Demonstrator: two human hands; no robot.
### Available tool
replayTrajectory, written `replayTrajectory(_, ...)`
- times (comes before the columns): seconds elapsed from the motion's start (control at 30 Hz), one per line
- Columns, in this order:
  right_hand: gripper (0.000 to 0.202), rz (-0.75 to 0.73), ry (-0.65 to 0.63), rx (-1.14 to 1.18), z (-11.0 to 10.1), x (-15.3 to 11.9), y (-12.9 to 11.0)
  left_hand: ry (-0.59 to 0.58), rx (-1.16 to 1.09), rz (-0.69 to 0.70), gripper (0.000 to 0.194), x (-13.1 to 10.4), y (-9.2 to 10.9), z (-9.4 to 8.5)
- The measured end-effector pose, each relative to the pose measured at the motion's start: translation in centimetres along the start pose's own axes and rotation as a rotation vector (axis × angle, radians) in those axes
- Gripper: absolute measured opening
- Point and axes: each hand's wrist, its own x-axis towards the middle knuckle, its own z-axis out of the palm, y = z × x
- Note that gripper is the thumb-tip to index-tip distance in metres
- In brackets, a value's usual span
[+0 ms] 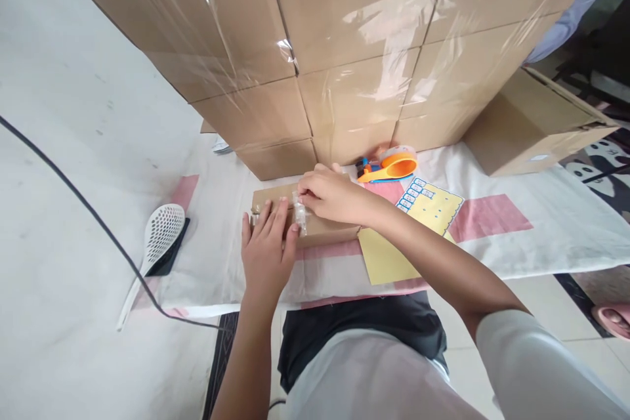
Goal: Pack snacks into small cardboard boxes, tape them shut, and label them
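Note:
A small flat cardboard box (329, 231) lies on the cloth-covered table. My left hand (268, 243) rests flat on its left part, fingers spread. Over the box's top, my right hand (335, 195) has its fingers curled in a pinch at a crinkled strip of clear tape (300, 215). That strip runs between the two hands; its end under the right fingers is hidden. Just beyond the right hand sits an orange tape dispenser (394, 167) with a small blue and black item (363, 165) beside it.
Tape-covered stacked cartons (354, 92) form a wall behind the box. An open carton (531, 125) stands at the right. Yellow paper sheets (394, 259) lie under my right forearm. A white slotted spoon (165, 230) rests on a black object at left, near a dark cable (93, 210).

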Motion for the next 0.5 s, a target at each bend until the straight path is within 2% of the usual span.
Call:
replayTrajectory(0.23,0.027,0.011,0.017,-0.088,1.8,0.9,0.6,0.026,0.006,0.002,0.048,0.0,0.2,0.1)
replayTrajectory(0.5,0.022,0.037,-0.015,-0.217,1.6,1.2,0.3,0.045,0.055,0.081,0.041,-0.3,-0.2,0.2)
